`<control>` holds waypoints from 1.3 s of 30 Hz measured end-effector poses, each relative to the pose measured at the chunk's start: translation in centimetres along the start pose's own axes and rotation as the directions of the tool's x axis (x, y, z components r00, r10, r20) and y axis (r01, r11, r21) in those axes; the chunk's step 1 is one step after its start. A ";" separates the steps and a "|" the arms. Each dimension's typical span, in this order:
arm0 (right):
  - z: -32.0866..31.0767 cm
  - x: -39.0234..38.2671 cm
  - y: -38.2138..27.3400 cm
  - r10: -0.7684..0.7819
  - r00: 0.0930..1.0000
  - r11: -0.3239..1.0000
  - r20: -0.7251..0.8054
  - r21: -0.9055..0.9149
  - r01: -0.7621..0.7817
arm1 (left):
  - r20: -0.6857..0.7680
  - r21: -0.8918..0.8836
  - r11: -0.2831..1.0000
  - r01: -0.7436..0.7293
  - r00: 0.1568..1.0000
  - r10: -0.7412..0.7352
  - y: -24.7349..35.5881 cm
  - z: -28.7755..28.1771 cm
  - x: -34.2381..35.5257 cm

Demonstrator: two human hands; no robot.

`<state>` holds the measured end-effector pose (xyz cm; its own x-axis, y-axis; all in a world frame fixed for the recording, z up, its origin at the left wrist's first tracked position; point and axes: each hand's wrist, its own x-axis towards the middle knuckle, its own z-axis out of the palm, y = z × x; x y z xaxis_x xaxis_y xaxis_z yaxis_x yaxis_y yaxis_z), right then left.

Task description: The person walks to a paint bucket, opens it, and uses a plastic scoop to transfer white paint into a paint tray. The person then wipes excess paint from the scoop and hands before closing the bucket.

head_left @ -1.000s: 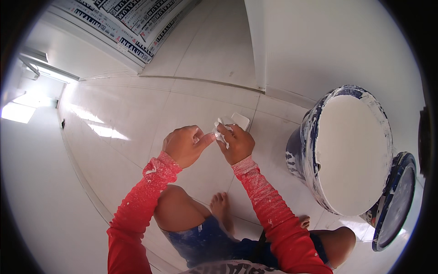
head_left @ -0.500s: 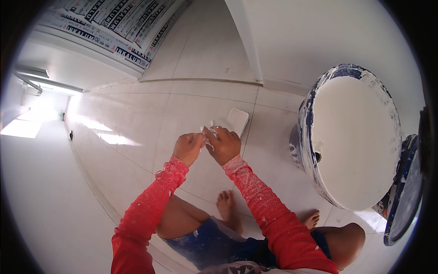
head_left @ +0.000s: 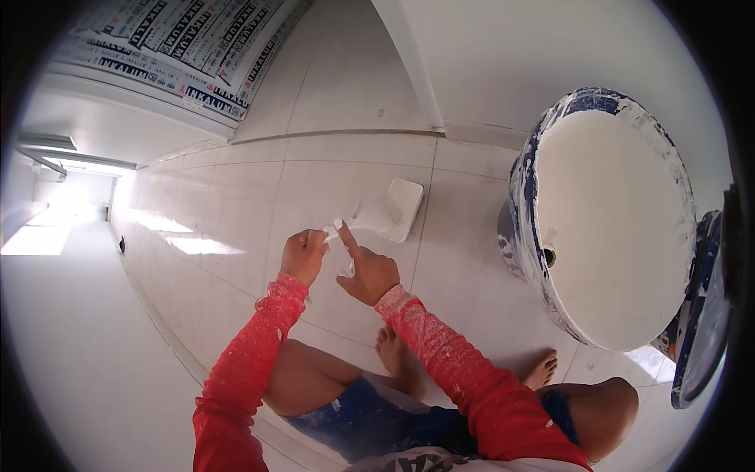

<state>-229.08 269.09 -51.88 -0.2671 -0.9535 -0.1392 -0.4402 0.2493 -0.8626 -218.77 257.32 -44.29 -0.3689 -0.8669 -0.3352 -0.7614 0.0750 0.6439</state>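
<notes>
My left hand (head_left: 303, 256) is closed round the narrow end of a white-smeared putty knife (head_left: 370, 218), its thumb and fingers pinched together. The tool fans out to the right, towards a white flat piece with rounded corners (head_left: 407, 206); whether that piece joins it or lies on the floor I cannot tell. My right hand (head_left: 371, 275) has its index finger stretched out against the narrow part of the tool. White paste clings to that fingertip and to the thumb, which stands apart. The remaining right fingers are curled under and partly hidden.
A large blue bucket (head_left: 519, 208) of white paste stands at the right, its rim crusted. Beside it leans a round blue-edged lid (head_left: 700, 315). Wrapped strips (head_left: 181, 47) lie at the upper left. Pale floor tiles (head_left: 236, 197) run between white walls, and my bare feet rest on them.
Both hands have shifted a little left. My right index finger has straightened and its thumb has spread away, where earlier both hands were bunched together. More of the putty knife shows now.
</notes>
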 end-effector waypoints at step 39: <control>-2.0 2.9 3.9 0.185 0.982 0.972 0.032 -0.154 -0.178 | -0.042 -0.108 0.980 -0.166 0.986 0.163 -1.2 -0.7 0.4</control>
<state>-233.27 267.68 -54.71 -0.3165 -0.8960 -0.3115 -0.5127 0.4379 -0.7385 -217.58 256.55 -44.69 -0.4651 -0.8631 -0.1968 -0.6273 0.1645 0.7612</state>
